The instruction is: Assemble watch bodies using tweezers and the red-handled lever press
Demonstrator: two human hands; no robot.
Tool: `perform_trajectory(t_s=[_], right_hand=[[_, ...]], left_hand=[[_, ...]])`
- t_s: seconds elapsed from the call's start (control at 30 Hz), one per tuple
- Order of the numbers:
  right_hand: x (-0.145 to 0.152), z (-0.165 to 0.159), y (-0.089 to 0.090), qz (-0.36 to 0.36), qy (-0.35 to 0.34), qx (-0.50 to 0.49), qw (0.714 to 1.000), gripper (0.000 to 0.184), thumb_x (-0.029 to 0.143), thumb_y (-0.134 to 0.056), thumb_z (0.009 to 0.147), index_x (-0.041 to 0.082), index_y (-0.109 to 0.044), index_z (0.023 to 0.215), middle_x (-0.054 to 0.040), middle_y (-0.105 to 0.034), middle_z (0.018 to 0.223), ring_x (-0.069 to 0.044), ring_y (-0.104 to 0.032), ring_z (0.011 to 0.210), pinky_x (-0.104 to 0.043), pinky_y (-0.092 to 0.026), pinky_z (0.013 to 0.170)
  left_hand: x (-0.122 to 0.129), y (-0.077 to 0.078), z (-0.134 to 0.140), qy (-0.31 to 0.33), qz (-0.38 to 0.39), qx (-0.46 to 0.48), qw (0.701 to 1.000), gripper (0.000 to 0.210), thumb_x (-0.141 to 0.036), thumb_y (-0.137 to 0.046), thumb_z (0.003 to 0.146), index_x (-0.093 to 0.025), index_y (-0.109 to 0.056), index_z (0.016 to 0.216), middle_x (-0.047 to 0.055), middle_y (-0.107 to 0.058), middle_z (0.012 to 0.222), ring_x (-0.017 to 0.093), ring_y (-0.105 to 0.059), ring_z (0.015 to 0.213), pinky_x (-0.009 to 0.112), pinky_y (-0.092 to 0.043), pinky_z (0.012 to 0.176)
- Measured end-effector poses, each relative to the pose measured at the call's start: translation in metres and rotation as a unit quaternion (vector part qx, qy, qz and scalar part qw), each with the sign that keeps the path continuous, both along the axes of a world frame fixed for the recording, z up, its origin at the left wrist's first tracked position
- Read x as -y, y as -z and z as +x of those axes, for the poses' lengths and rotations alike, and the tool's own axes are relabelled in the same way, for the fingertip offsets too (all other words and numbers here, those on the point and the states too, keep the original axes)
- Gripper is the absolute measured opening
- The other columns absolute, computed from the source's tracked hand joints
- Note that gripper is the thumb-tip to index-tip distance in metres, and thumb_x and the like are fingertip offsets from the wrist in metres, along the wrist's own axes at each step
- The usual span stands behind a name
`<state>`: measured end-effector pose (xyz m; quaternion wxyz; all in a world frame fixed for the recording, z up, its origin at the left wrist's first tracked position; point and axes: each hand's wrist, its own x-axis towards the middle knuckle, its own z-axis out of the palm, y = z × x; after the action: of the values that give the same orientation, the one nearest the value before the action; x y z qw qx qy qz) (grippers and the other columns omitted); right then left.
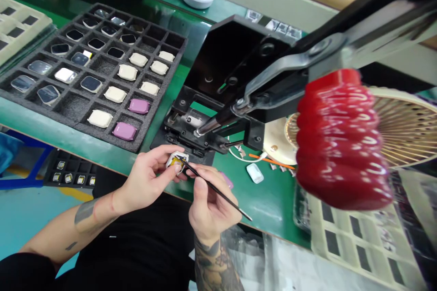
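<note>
My left hand (155, 173) pinches a small white smartwatch case (176, 161) whose open side faces up, showing a yellow part inside. A thin black stick tool (218, 191) with a pale tip at its rear end is held like a pen in my right hand (212, 202). Its front end touches or hovers just over the inside of the case; I cannot tell which. Both hands are close together at the table's front edge, below the black hand press (221, 82). A purple piece (226, 180) lies partly hidden behind my right hand.
Left stands a black foam tray (73, 105) holding dark watch screens and cream and purple cases. The press's red handle (343, 145) juts out at right, before a fan (403, 122). A small white case (255, 173) and orange stick (273, 161) lie on the green mat. A pale tray (362, 236) sits lower right.
</note>
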<state>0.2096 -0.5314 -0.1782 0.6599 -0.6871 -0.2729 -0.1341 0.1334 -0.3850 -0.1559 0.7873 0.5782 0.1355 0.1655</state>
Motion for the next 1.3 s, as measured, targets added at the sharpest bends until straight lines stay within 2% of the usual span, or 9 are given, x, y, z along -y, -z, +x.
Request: perform_trajectory(t_s=[0.07,0.2,0.37,0.53,0.87,0.97,1.1,1.2,1.3], right_hand=[[-0.001,0.002,-0.005,0.021,-0.013,-0.037,0.999,0.005,0.025,-0.083,0.103,0.022,-0.084,0.106,-0.0088,-0.084,0.100,-0.023,-0.082,0.084,-0.036,-0.070,0.070],[0.007,-0.001,-0.015,0.056,-0.133,-0.119,0.982,0.017,0.036,-0.073,0.111,0.023,-0.082,0.106,-0.0055,-0.082,0.088,-0.020,-0.079,0.070,-0.033,-0.069,0.064],[0.019,-0.003,-0.011,0.028,-0.007,0.002,1.000,0.012,0.018,-0.082,0.101,0.022,-0.085,0.112,-0.0095,-0.087,0.106,-0.027,-0.087,0.092,-0.039,-0.074,0.073],[0.008,0.001,-0.007,-0.048,-0.011,0.069,0.996,0.026,0.007,-0.082,0.097,0.022,-0.086,0.117,-0.0096,-0.088,0.109,-0.027,-0.088,0.092,-0.042,-0.076,0.084],[-0.012,-0.004,-0.016,0.012,0.024,-0.053,0.998,0.009,0.024,-0.088,0.099,0.022,-0.086,0.108,-0.0075,-0.088,0.101,-0.023,-0.086,0.088,-0.037,-0.075,0.081],[-0.012,0.000,-0.015,0.048,-0.015,-0.117,0.992,0.012,0.027,-0.089,0.099,0.023,-0.087,0.110,-0.0071,-0.088,0.104,-0.022,-0.087,0.088,-0.034,-0.075,0.081],[-0.003,-0.003,-0.019,0.094,-0.146,-0.195,0.965,0.013,0.027,-0.074,0.110,0.027,-0.086,0.116,-0.0055,-0.087,0.098,-0.023,-0.087,0.085,-0.036,-0.075,0.075],[0.013,-0.011,-0.020,0.041,-0.162,-0.096,0.981,0.023,0.020,-0.073,0.107,0.027,-0.085,0.125,-0.0088,-0.088,0.106,-0.028,-0.088,0.094,-0.042,-0.076,0.076],[0.025,-0.012,-0.015,0.029,-0.070,-0.004,0.997,0.025,0.020,-0.076,0.103,0.025,-0.084,0.127,-0.0103,-0.087,0.107,-0.030,-0.086,0.100,-0.048,-0.076,0.083]], left_hand=[[0.000,0.000,-0.001,0.003,-0.002,0.000,1.000,0.030,-0.022,-0.080,0.107,-0.017,-0.076,0.136,0.005,-0.089,0.101,0.017,-0.088,0.082,0.022,-0.073,0.079],[-0.002,-0.001,0.001,0.004,-0.034,-0.004,0.999,0.035,-0.027,-0.080,0.108,-0.016,-0.073,0.140,0.010,-0.090,0.111,0.019,-0.089,0.088,0.025,-0.074,0.081],[-0.002,-0.001,0.001,0.007,-0.035,-0.012,0.999,0.038,-0.027,-0.081,0.108,-0.015,-0.072,0.143,0.011,-0.090,0.112,0.020,-0.090,0.088,0.025,-0.074,0.080],[0.001,0.003,-0.002,0.002,-0.011,-0.005,1.000,0.036,-0.025,-0.078,0.110,-0.017,-0.073,0.144,0.008,-0.089,0.109,0.018,-0.088,0.090,0.024,-0.074,0.084],[0.002,0.002,-0.002,0.004,-0.016,-0.009,1.000,0.039,-0.028,-0.079,0.109,-0.016,-0.072,0.145,0.010,-0.090,0.111,0.021,-0.089,0.090,0.028,-0.075,0.084],[0.000,0.002,-0.004,0.006,-0.008,-0.006,1.000,0.038,-0.028,-0.079,0.109,-0.017,-0.072,0.145,0.010,-0.090,0.112,0.020,-0.089,0.090,0.028,-0.075,0.085],[-0.002,0.002,-0.006,0.017,0.022,0.006,1.000,0.037,-0.026,-0.078,0.110,-0.018,-0.074,0.147,0.010,-0.089,0.115,0.019,-0.088,0.096,0.025,-0.074,0.088],[-0.004,0.000,-0.004,0.010,0.004,0.018,1.000,0.041,-0.027,-0.080,0.109,-0.018,-0.072,0.148,0.011,-0.089,0.114,0.020,-0.089,0.095,0.026,-0.073,0.086],[-0.004,-0.005,-0.002,-0.014,-0.039,0.018,0.999,0.047,-0.029,-0.083,0.107,-0.017,-0.071,0.151,0.012,-0.090,0.112,0.021,-0.089,0.085,0.028,-0.074,0.078]])
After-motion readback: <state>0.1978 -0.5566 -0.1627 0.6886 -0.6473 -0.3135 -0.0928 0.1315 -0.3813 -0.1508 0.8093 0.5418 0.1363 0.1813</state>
